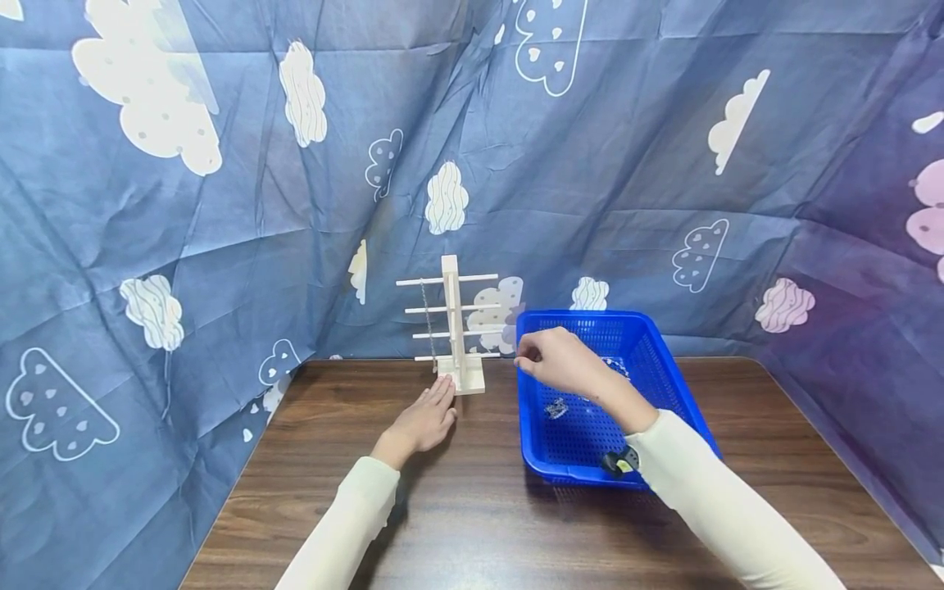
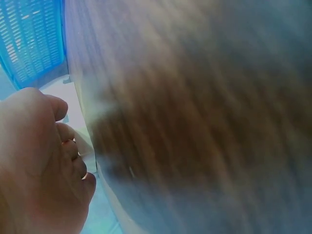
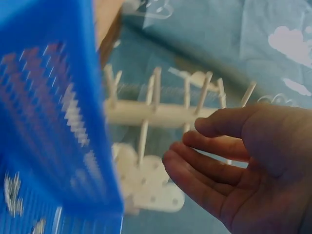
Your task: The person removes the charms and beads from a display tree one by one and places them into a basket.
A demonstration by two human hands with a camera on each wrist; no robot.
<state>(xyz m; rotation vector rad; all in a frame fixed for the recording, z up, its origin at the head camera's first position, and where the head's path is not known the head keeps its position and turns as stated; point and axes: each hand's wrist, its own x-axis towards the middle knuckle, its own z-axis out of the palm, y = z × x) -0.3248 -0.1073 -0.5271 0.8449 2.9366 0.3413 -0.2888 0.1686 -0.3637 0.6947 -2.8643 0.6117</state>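
Note:
A pale wooden stand (image 1: 456,319) with several crossbars rises from a flat base near the back of the table. A thin metal chain (image 1: 427,315) hangs from its top left bar down past the lower ones. My left hand (image 1: 422,419) rests its fingers on the front left of the base. Above the left wall of a blue basket (image 1: 527,418) is my right hand (image 1: 564,360). In the right wrist view its thumb and fingers are loosely bent, with nothing visible between them. A small silvery chain-like bundle (image 1: 556,408) lies in the basket.
More shiny pieces (image 1: 615,367) lie farther back in the basket, partly behind the right arm. The brown wooden table (image 1: 457,524) ends at a blue cloud-patterned cloth (image 1: 627,164) hanging behind it. A dark watch-like band (image 1: 619,462) is on the right wrist.

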